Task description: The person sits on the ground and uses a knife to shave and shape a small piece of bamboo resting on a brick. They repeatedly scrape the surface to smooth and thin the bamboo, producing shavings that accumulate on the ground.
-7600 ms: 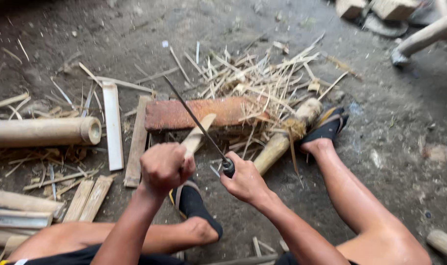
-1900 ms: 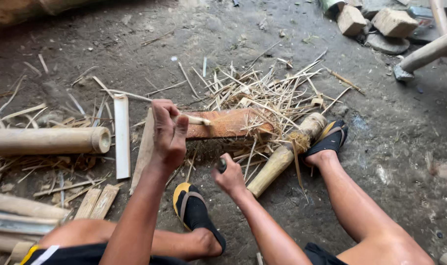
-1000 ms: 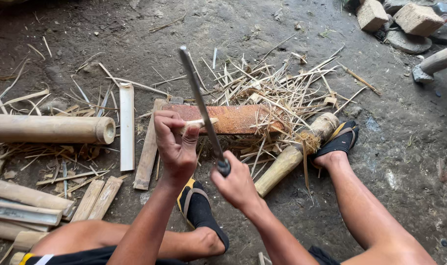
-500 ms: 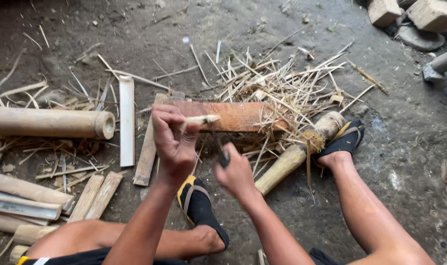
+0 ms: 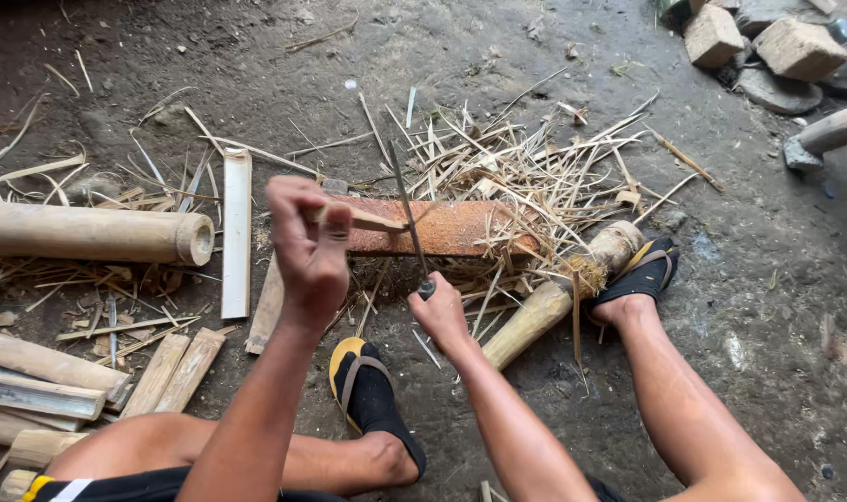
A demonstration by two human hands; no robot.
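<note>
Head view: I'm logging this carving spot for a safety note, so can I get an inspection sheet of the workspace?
Surface: bare dirt floor, dusty.
Job's things: thin bamboo strip in the left hand; long knife in the right hand, blade against the strip.
Clutter: shavings, rusty slab, bamboo pole, split slats, white slat.
Grippers: both hands closed on their things.
Cables: nothing seen.
Surroundings: stone blocks top right; sandalled feet beside a short bamboo piece.
</note>
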